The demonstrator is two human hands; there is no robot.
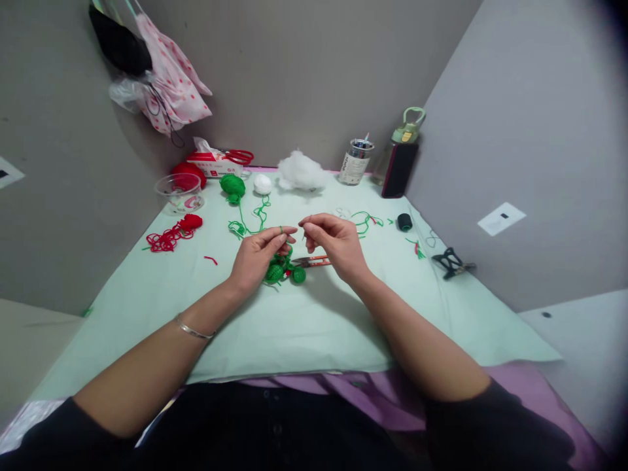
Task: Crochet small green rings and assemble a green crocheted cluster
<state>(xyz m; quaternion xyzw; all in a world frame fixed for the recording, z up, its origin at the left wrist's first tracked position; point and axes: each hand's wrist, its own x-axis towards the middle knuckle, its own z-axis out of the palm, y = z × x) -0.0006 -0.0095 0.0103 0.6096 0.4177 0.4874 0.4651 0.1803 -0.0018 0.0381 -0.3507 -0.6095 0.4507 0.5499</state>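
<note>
Above the table's middle, my left hand [258, 254] has green yarn looped over its index finger, with the thumb and fingers closed on the yarn. Facing it a short gap away, my right hand [334, 242] pinches thumb and fingertips together. Whatever is in that pinch is too small to make out. Green crocheted pieces [298, 275] with round ends and a bit of red lie just below my hands. Thread snips [314, 261] with orange handles rest beside them, partly covered by my right hand. Green yarn trails from a green yarn ball [232, 186] toward my left hand.
Red yarn [169, 237] lies left, near a clear plastic tub [179, 196]. Along the back are a tissue box [216, 165], red scissors [239, 156], white stuffing [300, 171], a pen cup [356, 162] and a phone [400, 170] against a bottle. Black thread [405, 222] and a black clip [451, 263] lie right.
</note>
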